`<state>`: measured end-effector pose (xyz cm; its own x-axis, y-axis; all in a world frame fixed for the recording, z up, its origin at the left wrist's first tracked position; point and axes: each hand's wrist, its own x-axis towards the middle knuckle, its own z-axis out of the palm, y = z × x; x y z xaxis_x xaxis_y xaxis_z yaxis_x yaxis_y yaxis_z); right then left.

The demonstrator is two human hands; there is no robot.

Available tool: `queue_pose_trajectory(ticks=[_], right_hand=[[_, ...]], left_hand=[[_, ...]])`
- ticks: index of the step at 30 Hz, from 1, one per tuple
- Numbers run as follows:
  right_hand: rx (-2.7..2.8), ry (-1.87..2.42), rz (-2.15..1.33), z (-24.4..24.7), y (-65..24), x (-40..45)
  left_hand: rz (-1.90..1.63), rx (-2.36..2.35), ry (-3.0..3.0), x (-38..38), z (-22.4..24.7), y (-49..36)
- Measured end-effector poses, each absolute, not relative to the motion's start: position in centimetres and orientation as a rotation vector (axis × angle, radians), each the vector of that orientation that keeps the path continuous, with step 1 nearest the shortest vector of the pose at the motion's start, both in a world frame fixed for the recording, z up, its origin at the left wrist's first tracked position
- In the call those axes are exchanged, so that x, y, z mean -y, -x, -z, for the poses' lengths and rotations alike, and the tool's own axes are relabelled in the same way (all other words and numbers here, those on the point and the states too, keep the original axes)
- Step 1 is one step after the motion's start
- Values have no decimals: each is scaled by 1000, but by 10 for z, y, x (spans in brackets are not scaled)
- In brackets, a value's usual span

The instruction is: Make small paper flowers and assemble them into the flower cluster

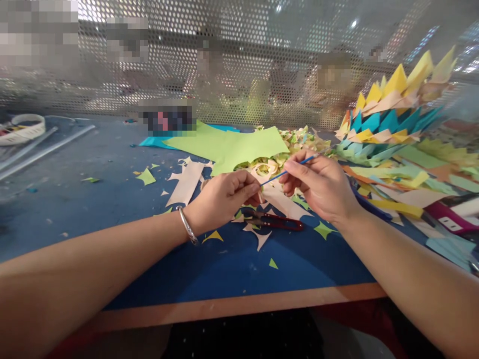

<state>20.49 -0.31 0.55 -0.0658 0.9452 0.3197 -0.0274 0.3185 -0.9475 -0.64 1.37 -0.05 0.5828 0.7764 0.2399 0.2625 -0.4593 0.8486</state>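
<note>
A thin blue stick (277, 176) slants between my two hands over the scraps. My right hand (322, 184) pinches its upper part between thumb and fingers, and a pale tip pokes out past them. At the lower end, the closed fingers of my left hand (234, 197) meet the stick; its end is hidden there. A small pale bit shows by those fingertips, too small to name. Under the hands lie dark red thread snips (286, 221), pale pink paper strips (187, 183) and a green offcut (325, 230). Behind them rests a large light green paper sheet (239, 147).
A blue table (157, 279) with an orange-brown front edge holds everything. At right stands a tiered stack of pointed folded paper (392, 119) above loose strips and a magenta object (447, 218). Clear rods (48, 152) and a white ring (26, 130) lie left. Perforated metal panel (239, 65) behind.
</note>
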Motion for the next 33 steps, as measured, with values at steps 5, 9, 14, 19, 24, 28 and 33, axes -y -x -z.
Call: queue_pose_trajectory(ticks=[5, 9, 14, 19, 24, 28, 33], right_hand=[[1418, 946, -1062, -6, -206, 4], [1466, 982, -1054, -7, -206, 5], [1560, 1007, -1046, -7, -207, 6], [1599, 1034, -1049, -7, -207, 6], [1606, 1028, -1048, -7, -208, 6], [1615, 1012, -1040, -8, -208, 6], [1629, 986, -1024, -9, -209, 6]], left_hand=[[-817, -793, -1783, -15, 2, 3], [-799, -807, -1653, -15, 2, 1], [-797, -808, -1563, -15, 1, 0], [-780, -809, -1538, -15, 2, 0], [-744, -812, -1433, -12, -1, 1], [-692, -763, -1288, -10, -4, 2], [-636, -687, -1154, -12, -6, 5]])
